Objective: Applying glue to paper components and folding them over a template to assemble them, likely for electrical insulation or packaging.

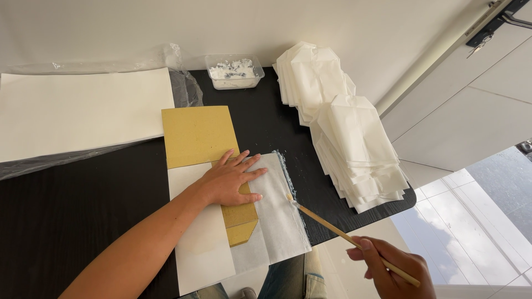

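The right hand (396, 271), nearest the lens, gripped a thin wooden stick (349, 238) tipped against the pasted edge of a white tissue sheet (280, 213).

Done well, this called for light, even strokes along the edge while the sheet stayed pinned. The left hand (230, 180) lay flat, fingers spread, grasping nothing, pressing the sheet and a yellow-brown card (197, 135) onto the black bench (83, 199). Folded white bags (349, 133) were stacked beside; a paste tub (234, 72) stood behind.

Bare forearms, no sleeves, blue jeans (291, 277) at the knees
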